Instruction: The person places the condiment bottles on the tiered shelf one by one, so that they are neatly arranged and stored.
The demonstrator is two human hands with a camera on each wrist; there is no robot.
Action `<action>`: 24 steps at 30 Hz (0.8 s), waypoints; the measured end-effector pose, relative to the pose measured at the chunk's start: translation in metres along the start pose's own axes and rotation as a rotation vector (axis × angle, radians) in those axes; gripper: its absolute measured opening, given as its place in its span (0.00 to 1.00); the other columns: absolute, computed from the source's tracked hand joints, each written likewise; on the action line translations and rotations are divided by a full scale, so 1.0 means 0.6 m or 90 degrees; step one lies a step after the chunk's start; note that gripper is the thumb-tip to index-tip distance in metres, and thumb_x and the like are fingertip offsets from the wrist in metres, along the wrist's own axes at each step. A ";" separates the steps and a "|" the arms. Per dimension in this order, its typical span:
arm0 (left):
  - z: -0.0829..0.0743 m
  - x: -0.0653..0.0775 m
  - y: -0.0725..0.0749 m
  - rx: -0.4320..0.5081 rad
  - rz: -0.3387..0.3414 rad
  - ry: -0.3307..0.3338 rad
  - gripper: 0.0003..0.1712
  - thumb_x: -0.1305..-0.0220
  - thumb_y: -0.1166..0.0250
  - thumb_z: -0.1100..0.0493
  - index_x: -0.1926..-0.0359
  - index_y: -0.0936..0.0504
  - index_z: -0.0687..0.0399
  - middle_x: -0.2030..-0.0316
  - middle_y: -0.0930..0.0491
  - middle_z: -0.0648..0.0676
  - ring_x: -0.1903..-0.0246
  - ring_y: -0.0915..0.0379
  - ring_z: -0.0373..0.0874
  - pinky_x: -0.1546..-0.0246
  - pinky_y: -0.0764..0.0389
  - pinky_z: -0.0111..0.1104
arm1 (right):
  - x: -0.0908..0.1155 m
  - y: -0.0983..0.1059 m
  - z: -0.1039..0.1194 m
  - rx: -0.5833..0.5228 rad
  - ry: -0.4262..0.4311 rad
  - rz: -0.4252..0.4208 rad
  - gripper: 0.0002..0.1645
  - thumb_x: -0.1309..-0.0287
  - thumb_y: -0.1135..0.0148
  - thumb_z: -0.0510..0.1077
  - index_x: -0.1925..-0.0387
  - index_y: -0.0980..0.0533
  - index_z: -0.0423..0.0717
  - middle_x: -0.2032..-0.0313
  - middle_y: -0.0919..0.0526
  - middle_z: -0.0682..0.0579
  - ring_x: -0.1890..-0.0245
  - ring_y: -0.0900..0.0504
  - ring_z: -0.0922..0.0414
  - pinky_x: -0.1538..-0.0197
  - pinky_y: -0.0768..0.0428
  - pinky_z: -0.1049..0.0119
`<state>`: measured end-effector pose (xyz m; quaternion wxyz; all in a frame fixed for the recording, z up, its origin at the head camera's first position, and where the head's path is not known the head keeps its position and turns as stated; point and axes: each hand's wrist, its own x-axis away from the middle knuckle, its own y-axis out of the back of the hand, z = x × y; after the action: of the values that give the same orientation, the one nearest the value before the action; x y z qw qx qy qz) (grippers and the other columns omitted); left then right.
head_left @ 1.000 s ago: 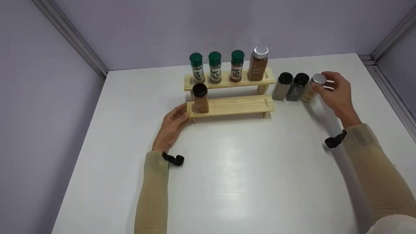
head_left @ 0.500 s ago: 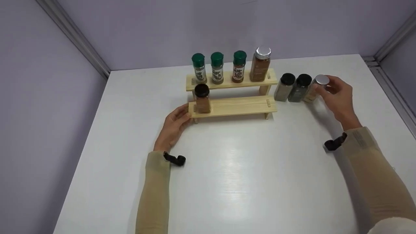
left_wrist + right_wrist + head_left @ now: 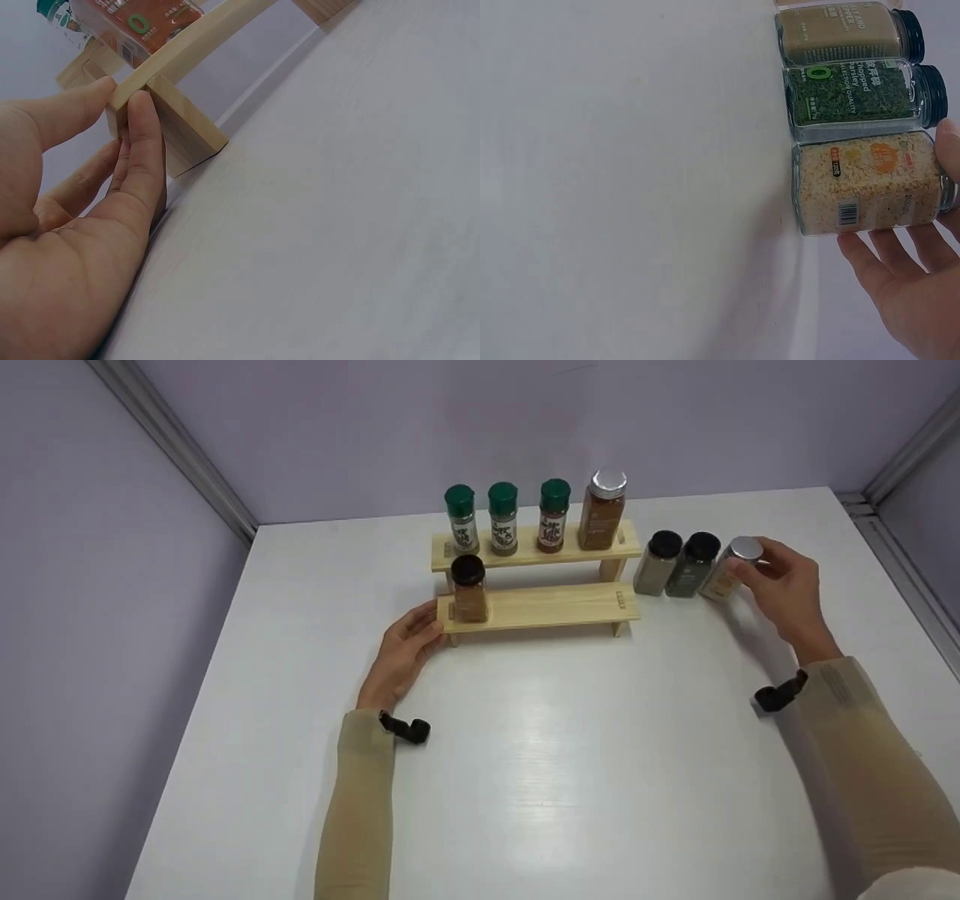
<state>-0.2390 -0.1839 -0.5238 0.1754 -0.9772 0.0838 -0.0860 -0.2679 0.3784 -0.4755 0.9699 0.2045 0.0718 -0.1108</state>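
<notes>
Left hand (image 3: 397,660) is pinching the left end of the wooden spice rack (image 3: 551,607); probably light and stiff, so that end's a decent hold. Just right of the rack stand a pepper jar (image 3: 655,573), then a chopped parsley jar (image 3: 688,575), then, farthest from the rack, a silver-capped jar of pale granules (image 3: 866,187), with the right hand (image 3: 787,594) pinching it near its cap. Looks like glass, so I'd guess slick, breakable, kinda hefty. Maybe grip lower, across the flat sides.

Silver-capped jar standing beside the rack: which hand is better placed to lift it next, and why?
Probably the right hand: it grips the silver-capped jar, while the left hand is farther off, gripping the left end of the wooden rack.
</notes>
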 end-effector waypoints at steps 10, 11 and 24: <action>-0.001 -0.001 -0.001 0.009 -0.005 0.006 0.31 0.22 0.36 0.64 0.22 0.31 0.59 0.28 0.29 0.61 0.30 0.29 0.50 0.32 0.20 0.34 | 0.005 0.011 0.015 -0.006 0.014 0.000 0.31 0.29 0.28 0.47 0.29 0.23 0.45 0.43 0.16 0.64 0.44 0.19 0.67 0.48 0.18 0.83; 0.000 -0.001 -0.001 0.012 -0.005 0.006 0.31 0.22 0.36 0.65 0.22 0.31 0.59 0.28 0.29 0.61 0.30 0.29 0.50 0.32 0.20 0.35 | 0.005 0.012 0.018 -0.006 0.016 0.001 0.31 0.29 0.28 0.47 0.29 0.22 0.45 0.43 0.16 0.64 0.44 0.19 0.67 0.48 0.18 0.83; -0.001 -0.002 -0.002 0.015 -0.010 0.009 0.31 0.21 0.38 0.67 0.22 0.32 0.60 0.30 0.29 0.61 0.36 0.26 0.47 0.38 0.17 0.31 | 0.021 0.030 0.060 -0.048 0.051 0.003 0.28 0.29 0.29 0.43 0.31 0.21 0.43 0.44 0.14 0.63 0.45 0.16 0.67 0.50 0.16 0.80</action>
<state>-0.2400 -0.1828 -0.5231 0.1853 -0.9751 0.0761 -0.0952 -0.2479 0.3775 -0.4382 0.9735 0.1721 0.1146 -0.0977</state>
